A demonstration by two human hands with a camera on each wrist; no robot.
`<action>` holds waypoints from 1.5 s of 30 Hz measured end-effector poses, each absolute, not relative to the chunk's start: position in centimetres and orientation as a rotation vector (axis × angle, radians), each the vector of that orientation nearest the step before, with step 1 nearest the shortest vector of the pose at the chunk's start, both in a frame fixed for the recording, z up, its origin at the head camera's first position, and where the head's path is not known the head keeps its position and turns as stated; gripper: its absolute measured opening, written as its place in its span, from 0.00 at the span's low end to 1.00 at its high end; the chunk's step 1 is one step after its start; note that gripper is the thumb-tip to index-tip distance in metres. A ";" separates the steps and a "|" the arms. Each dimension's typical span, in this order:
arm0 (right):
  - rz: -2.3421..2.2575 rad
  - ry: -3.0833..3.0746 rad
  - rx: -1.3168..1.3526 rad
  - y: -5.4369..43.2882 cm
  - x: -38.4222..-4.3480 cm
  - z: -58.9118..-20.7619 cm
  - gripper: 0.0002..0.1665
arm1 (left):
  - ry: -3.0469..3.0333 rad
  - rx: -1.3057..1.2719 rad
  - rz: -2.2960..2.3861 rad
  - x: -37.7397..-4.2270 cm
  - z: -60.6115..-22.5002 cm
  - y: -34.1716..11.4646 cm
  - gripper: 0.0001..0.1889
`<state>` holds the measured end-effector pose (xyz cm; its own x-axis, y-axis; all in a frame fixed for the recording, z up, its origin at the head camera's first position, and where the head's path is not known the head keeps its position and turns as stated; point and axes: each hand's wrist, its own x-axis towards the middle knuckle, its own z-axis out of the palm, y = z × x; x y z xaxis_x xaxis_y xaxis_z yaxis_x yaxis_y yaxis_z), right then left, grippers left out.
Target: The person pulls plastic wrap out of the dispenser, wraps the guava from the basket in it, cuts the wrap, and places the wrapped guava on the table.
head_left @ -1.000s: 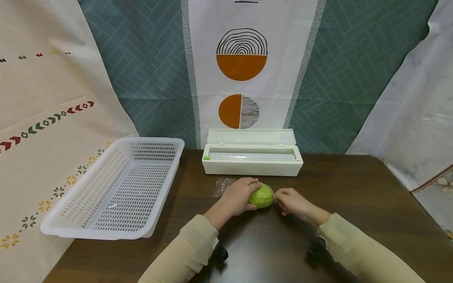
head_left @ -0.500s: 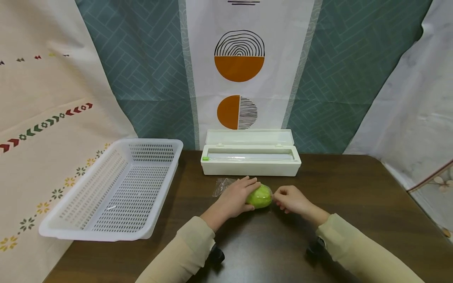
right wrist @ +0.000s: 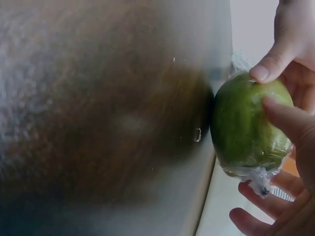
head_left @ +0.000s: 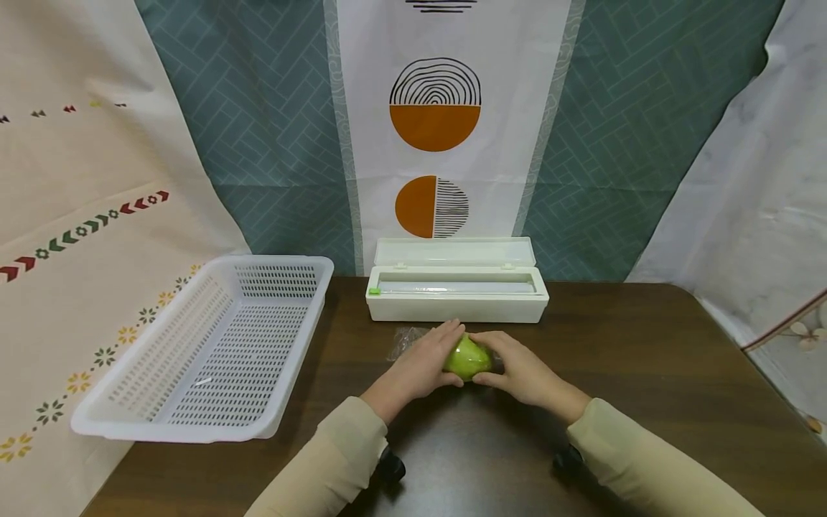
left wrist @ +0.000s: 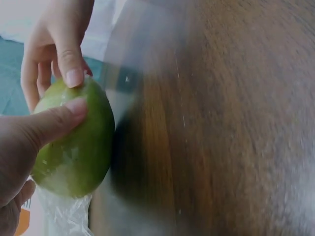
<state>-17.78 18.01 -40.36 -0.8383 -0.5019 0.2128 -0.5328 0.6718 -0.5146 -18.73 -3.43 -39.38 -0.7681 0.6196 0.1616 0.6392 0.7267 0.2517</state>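
A green oval fruit (head_left: 468, 360), wrapped in clear cling film, lies on the dark wooden table between my two hands. My left hand (head_left: 418, 365) holds its left side, the thumb (left wrist: 54, 123) along the top of it in the left wrist view. From the other end my right hand (head_left: 526, 370) holds it, thumb and fingers spread around it. In the right wrist view a twisted tail of film (right wrist: 261, 181) sticks out at the fruit's near end. More loose film (head_left: 405, 340) lies crumpled beyond my left hand.
A white cling film dispenser (head_left: 457, 309) with its lid raised stands behind the hands, a film roll inside and a green slider (head_left: 374, 291) at its left. To the left is a white perforated basket (head_left: 274, 420). Patterned cloths hang around the table.
My right hand was pinching the film at the fruit's right end. It has let go of that, moved left and spread its fingers around the fruit. My left hand stays on the fruit.
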 end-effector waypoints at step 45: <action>0.737 -2.858 1.054 17.5 -18.9 -40.1 0.45 | -3.014 -0.835 -0.847 -21.7 -41.2 -7.6 0.11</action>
